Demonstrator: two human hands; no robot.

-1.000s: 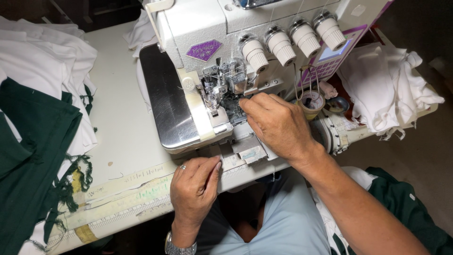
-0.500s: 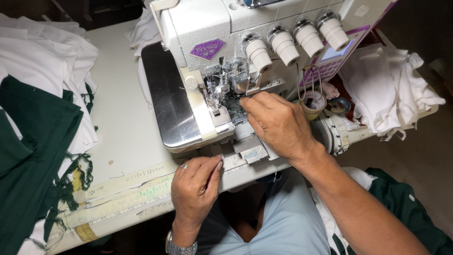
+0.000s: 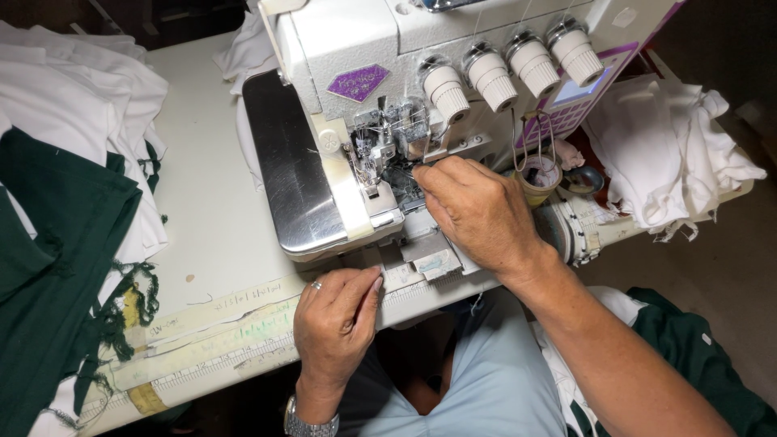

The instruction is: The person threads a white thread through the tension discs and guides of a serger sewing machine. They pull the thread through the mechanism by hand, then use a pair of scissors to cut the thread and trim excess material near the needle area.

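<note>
A white sewing machine (image 3: 388, 105) is seen from above at the centre top of the frame, set on a pale table (image 3: 202, 202). The right hand (image 3: 477, 214) is placed at the needle area (image 3: 388, 150), its fingertips pinched together there; what is pinched cannot be told. The left hand (image 3: 336, 324) is rested at the table's near edge, lower centre, fingers curled and holding nothing. White and green cloth (image 3: 57, 178) is piled at the left; white cloth (image 3: 672, 154) is heaped at the upper right. A brown floor (image 3: 720, 267) is seen at the right.
</note>
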